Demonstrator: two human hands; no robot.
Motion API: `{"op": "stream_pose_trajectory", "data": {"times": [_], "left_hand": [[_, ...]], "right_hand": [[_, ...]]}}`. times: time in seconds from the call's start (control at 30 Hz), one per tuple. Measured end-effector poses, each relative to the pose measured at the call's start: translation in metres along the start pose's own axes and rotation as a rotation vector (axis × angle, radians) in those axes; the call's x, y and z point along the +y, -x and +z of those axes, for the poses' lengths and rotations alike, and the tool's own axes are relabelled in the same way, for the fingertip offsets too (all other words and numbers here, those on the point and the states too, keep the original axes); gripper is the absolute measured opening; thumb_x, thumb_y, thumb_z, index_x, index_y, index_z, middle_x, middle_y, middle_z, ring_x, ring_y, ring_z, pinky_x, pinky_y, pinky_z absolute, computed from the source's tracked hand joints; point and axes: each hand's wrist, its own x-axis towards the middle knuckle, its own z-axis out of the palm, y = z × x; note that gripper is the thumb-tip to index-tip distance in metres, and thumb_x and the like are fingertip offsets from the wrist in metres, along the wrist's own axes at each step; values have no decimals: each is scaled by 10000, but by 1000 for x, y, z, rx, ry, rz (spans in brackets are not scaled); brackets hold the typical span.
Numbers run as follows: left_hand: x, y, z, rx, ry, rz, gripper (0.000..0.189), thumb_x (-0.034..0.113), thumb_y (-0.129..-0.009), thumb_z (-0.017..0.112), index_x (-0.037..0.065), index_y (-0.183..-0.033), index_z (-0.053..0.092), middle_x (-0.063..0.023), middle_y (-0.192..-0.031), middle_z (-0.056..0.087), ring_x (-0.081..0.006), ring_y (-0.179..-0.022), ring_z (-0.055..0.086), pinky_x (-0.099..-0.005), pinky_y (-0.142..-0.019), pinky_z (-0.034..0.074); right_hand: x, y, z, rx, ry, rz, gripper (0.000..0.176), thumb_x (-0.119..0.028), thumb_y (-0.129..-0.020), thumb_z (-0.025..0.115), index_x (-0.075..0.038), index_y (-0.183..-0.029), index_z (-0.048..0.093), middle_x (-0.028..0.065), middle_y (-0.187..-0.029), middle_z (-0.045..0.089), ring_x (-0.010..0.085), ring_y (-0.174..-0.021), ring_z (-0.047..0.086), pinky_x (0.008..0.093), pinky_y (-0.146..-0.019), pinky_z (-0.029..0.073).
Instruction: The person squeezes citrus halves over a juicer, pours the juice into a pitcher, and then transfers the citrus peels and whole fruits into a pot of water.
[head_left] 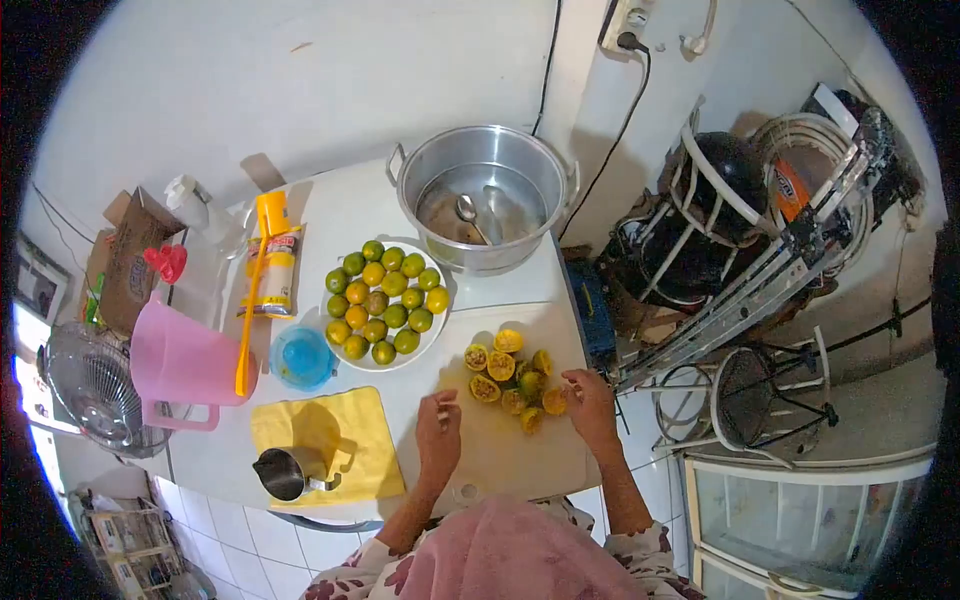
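Several cut citrus halves (pixel 500 366) lie in a loose heap on the cream cutting board (pixel 490 465), some showing hollowed, pulpy insides. My left hand (pixel 438 432) hovers at the board's left side, fingers loosely bent and nothing visible in them. On the other side of the heap is my right hand (pixel 592 408), its fingertips apart beside an orange half (pixel 554 401). Behind the board, a white plate (pixel 440 334) carries many whole green and yellow citrus fruits (pixel 377 303). A large metal pot (pixel 484 255) stands at the back with a spoon (pixel 470 213) in it.
At left stand a pink pitcher (pixel 180 350), a blue bowl (pixel 303 358) and a yellow-handled utensil (pixel 246 340). A metal cup (pixel 283 472) sits on a yellow cloth (pixel 370 430). A packet (pixel 277 275) lies behind. Stools and a folded ladder (pixel 740 290) stand right of the table.
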Motion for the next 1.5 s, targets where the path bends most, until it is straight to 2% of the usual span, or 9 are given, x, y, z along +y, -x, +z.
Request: {"op": "stream_pose_trajectory", "data": {"times": [0.17,0.5,0.6,0.67,0.77,1.17,1.3,1.37,1.5], "left_hand": [[-5,38,-5,-146,-203,-66,316,12,-838,576,21,-1151,534,-160,-1087,529,-284,-930,574,-375,-814,483],[-18,58,-9,52,-223,102,388,-5,-825,572,20,-1205,502,-191,-1142,493,-342,-1075,497,-413,-944,417],[-27,62,-11,25,-176,-13,404,-36,-832,552,26,-1226,487,-169,-1198,496,-315,-1145,493,-399,-988,402],[-28,60,-8,-8,445,-220,431,-64,-831,528,33,-1247,469,-134,-1241,497,-265,-1206,479,-372,-1025,380],[-16,54,-17,-47,385,-351,447,-87,-821,499,32,-1250,459,-105,-1253,497,-225,-1238,461,-351,-1048,359],[-37,66,-7,34,440,-334,352,-19,-867,466,94,-1200,489,-32,-1134,540,-154,-1092,507,-284,-926,413],[-23,78,-15,-2,508,-357,386,-9,-856,506,77,-1231,468,-58,-1202,516,-191,-1168,488,-326,-939,427],[-2,85,-26,150,422,-338,365,-65,-826,522,38,-1176,523,-109,-1185,529,-220,-1121,525,-317,-919,447],[2,111,-86,358,246,-83,259,-82,-821,532,40,-1045,581,-114,-1156,538,-207,-1069,536,-312,-875,464]], "right_hand": [[-3,10,-9,13,-48,48,266,-69,-832,635,-47,-1096,607,139,-967,600,248,-813,624,358,-711,511],[4,55,-4,45,-24,178,282,-71,-826,641,-26,-1100,593,130,-896,598,258,-802,615,359,-726,498],[20,65,1,79,-32,153,285,-75,-822,653,-32,-1098,592,124,-882,602,250,-783,611,354,-721,497],[18,67,-3,22,-85,231,295,-85,-816,667,-36,-1097,590,118,-879,605,229,-782,607,344,-723,495],[20,64,-5,-18,-18,209,299,-84,-815,670,-32,-1098,587,101,-881,612,206,-799,604,330,-734,494],[27,64,-2,3,-72,182,282,-83,-841,622,-40,-1118,594,85,-903,605,193,-830,589,324,-774,487],[12,64,-5,-6,-148,295,290,-131,-860,603,-39,-1134,578,140,-973,598,320,-953,585,390,-861,467],[-13,67,-4,293,30,-37,232,-145,-878,575,-54,-1089,603,142,-982,594,314,-970,576,400,-877,453],[-85,75,14,-22,-247,-213,172,-133,-879,576,-49,-1020,626,144,-978,594,319,-968,569,401,-873,446]]}}
